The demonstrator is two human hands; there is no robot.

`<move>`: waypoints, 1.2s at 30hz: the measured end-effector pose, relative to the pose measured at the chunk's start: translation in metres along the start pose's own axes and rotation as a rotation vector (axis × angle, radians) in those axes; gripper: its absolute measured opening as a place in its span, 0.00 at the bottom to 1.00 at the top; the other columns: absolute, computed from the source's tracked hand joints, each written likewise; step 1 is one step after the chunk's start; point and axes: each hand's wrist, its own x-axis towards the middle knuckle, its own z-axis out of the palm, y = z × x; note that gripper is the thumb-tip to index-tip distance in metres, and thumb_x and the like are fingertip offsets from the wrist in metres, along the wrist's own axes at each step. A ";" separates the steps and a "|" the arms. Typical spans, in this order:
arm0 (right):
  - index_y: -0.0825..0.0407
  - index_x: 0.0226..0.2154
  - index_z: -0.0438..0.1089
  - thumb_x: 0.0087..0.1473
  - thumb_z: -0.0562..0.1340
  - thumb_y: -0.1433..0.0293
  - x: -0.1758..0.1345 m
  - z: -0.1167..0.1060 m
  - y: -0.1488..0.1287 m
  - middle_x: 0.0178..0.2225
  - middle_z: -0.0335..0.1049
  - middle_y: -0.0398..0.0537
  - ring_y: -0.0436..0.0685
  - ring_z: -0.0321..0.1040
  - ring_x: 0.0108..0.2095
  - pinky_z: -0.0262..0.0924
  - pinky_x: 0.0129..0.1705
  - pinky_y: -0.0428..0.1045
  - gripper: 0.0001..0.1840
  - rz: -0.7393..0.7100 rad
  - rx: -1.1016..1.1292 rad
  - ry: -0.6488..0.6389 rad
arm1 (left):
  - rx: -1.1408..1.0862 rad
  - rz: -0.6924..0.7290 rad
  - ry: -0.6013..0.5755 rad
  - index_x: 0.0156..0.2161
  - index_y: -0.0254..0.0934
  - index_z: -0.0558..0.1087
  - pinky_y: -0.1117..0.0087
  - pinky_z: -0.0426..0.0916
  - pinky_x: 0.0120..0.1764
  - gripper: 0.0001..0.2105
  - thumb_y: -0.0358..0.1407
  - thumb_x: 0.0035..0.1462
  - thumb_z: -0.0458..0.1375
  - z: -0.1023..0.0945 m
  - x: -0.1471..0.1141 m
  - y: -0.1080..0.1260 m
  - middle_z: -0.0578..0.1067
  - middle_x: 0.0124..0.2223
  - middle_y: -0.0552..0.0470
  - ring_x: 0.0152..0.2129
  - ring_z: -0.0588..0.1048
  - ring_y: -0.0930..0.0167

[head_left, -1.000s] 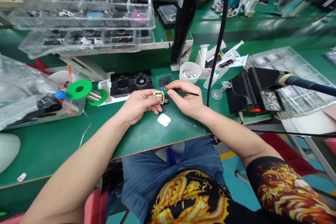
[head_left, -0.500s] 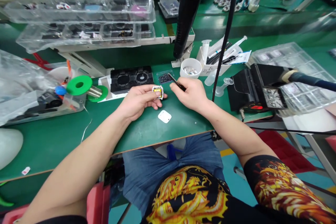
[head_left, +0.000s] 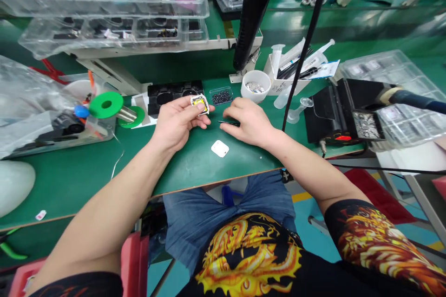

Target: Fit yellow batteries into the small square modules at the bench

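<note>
My left hand [head_left: 177,123] holds a small white-rimmed square casing [head_left: 200,104] between thumb and fingers, with yellow parts showing inside. Close to the right of it, my right hand [head_left: 249,123] is curled around a thin black tool [head_left: 229,123], which looks like tweezers; its tip points left, low over the green bench. Part of the tool is hidden in the hand. Below and between the hands lies a flat white cover with rounded corners [head_left: 220,149]. Just beyond them stands a small clear tray [head_left: 221,95] of tiny black pieces, probably screws.
A white round tub [head_left: 255,86] of small metal parts and a white box [head_left: 275,84] of syringes stand behind my right hand. A black machine [head_left: 327,116] is at right, green spools [head_left: 107,105] at left. A black lamp arm [head_left: 256,14] hangs overhead; stacked clear bins [head_left: 114,9] are at back.
My right hand has drawn back from the screw tray, and the black tool now lies lower and more level. My left hand with the casing has shifted slightly left.
</note>
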 end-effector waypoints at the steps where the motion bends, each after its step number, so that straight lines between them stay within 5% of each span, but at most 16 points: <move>1: 0.53 0.43 0.80 0.67 0.69 0.59 -0.001 0.001 -0.001 0.42 0.73 0.54 0.62 0.67 0.44 0.59 0.46 0.55 0.13 -0.072 0.041 -0.024 | -0.008 -0.005 -0.009 0.44 0.31 0.83 0.73 0.76 0.29 0.17 0.42 0.56 0.76 0.000 0.000 0.000 0.85 0.49 0.37 0.28 0.80 0.71; 8: 0.51 0.45 0.82 0.65 0.71 0.58 -0.004 0.007 -0.005 0.43 0.73 0.52 0.62 0.65 0.44 0.59 0.50 0.57 0.14 -0.334 0.129 -0.284 | -0.054 -0.059 -0.056 0.43 0.30 0.82 0.73 0.76 0.30 0.15 0.39 0.55 0.75 -0.003 0.003 -0.001 0.85 0.49 0.35 0.28 0.80 0.71; 13: 0.52 0.41 0.77 0.62 0.72 0.64 -0.003 0.004 -0.010 0.42 0.73 0.51 0.60 0.65 0.44 0.59 0.51 0.55 0.10 -0.300 0.222 -0.268 | -0.058 -0.088 -0.079 0.42 0.29 0.82 0.73 0.77 0.30 0.14 0.36 0.53 0.76 -0.003 0.003 0.000 0.85 0.49 0.34 0.29 0.81 0.71; 18: 0.51 0.36 0.69 0.63 0.67 0.70 -0.004 -0.003 -0.019 0.33 0.71 0.42 0.53 0.65 0.34 0.53 0.38 0.49 0.06 -0.104 0.401 -0.311 | -0.023 -0.094 -0.048 0.42 0.29 0.83 0.74 0.76 0.29 0.15 0.36 0.51 0.76 -0.001 0.003 0.001 0.85 0.48 0.35 0.27 0.80 0.72; 21: 0.50 0.38 0.69 0.63 0.65 0.70 -0.004 -0.004 -0.019 0.31 0.72 0.41 0.52 0.65 0.32 0.50 0.36 0.48 0.04 -0.017 0.386 -0.231 | -0.012 -0.104 -0.052 0.41 0.29 0.82 0.74 0.75 0.29 0.16 0.36 0.51 0.76 -0.001 0.002 0.002 0.85 0.48 0.35 0.27 0.80 0.71; 24: 0.50 0.41 0.71 0.64 0.63 0.71 -0.005 -0.002 -0.016 0.34 0.74 0.44 0.55 0.67 0.34 0.52 0.38 0.50 0.02 -0.073 0.256 -0.161 | -0.022 -0.126 -0.080 0.42 0.29 0.82 0.73 0.76 0.29 0.15 0.36 0.51 0.75 0.000 0.001 0.003 0.85 0.49 0.35 0.28 0.80 0.71; 28: 0.51 0.43 0.75 0.67 0.61 0.71 -0.007 0.002 -0.015 0.39 0.79 0.49 0.58 0.71 0.38 0.55 0.41 0.51 0.07 -0.197 0.105 -0.223 | -0.061 -0.134 -0.093 0.43 0.29 0.81 0.71 0.77 0.30 0.13 0.37 0.56 0.71 0.000 0.003 0.004 0.84 0.50 0.32 0.29 0.81 0.69; 36: 0.50 0.47 0.80 0.66 0.62 0.73 -0.009 0.004 -0.019 0.41 0.82 0.50 0.59 0.75 0.40 0.61 0.42 0.52 0.12 -0.217 0.080 -0.224 | -0.150 -0.215 -0.109 0.44 0.28 0.79 0.71 0.76 0.28 0.16 0.41 0.61 0.63 -0.002 0.008 0.003 0.84 0.51 0.29 0.27 0.80 0.69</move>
